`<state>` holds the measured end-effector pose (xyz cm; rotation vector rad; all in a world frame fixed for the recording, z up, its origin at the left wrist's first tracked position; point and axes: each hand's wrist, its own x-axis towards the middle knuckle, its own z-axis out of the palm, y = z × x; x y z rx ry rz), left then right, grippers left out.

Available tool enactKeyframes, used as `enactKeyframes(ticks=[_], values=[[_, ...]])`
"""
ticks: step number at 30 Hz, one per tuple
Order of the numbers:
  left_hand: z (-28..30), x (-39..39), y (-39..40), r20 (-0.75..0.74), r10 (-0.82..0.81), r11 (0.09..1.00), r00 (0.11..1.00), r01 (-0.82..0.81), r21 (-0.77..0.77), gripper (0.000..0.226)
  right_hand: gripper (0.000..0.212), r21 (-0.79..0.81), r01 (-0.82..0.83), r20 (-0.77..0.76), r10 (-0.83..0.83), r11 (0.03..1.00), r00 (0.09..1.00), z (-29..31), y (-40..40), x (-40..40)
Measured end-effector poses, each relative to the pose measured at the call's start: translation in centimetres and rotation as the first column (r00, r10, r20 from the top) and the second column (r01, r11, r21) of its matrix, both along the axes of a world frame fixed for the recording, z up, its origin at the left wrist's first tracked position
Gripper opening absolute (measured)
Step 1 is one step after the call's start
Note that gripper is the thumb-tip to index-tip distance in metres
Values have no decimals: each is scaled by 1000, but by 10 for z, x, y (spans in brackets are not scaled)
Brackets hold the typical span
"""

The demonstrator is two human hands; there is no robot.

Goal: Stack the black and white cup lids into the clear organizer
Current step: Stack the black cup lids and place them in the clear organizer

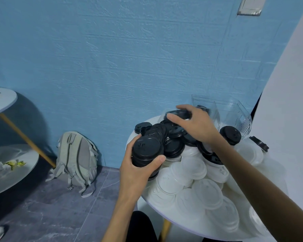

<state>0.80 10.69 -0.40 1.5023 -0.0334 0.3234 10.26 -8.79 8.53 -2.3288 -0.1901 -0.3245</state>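
- Two hands are in view over a round white tabletop piled with cup lids.
- Left hand: fingers and thumb curled round a stack of black lids, thumb across the near side of the stack, fingers on its far left side. The stack sits at the left edge of the pile, tilted slightly toward the camera.
- Right hand: reaches over the pile, fingers bent and spread over a single black lid at the far side of the heap. Fingertips touch its rim; whether the lid is lifted clear of the pile cannot be told.
- Loose black lids: heaped between the two hands and under the right palm, overlapping one another at mixed angles.
- One more black lid stack stands just right of the right wrist.
- White lids: a dense heap below the right forearm and to the right of the left hand, covering most of the near tabletop.
- Clear organizer: stands upright beyond the right hand at the far edge of the tabletop, against the blue wall. Its compartments are transparent; at least one black lid shows in the left compartment, just behind the right hand's knuckles.
- A grey backpack leans on the wall on the floor, well left of the left hand.
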Motion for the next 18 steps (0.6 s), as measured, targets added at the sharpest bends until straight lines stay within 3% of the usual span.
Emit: enactKeyframes(ticks=[3, 5, 12, 18], values=[[2, 0, -5, 7, -5, 1000, 1000, 5, 16, 92, 69, 163, -245, -90, 261, 956, 961, -5, 26, -41], [2, 2, -7, 10, -8, 1000, 1000, 7, 30, 97, 66, 247, -319, -130, 358, 915, 925, -18, 39, -52], [-2, 0, -7, 12, 21, 999, 1000, -21, 36, 106, 70, 390, -378, -124, 454, 840, 882, -45, 46, -53], [-5, -6, -11, 35, 72, 997, 997, -73, 37, 77, 66, 397, -420, -212, 527, 816, 823, -45, 43, -51]])
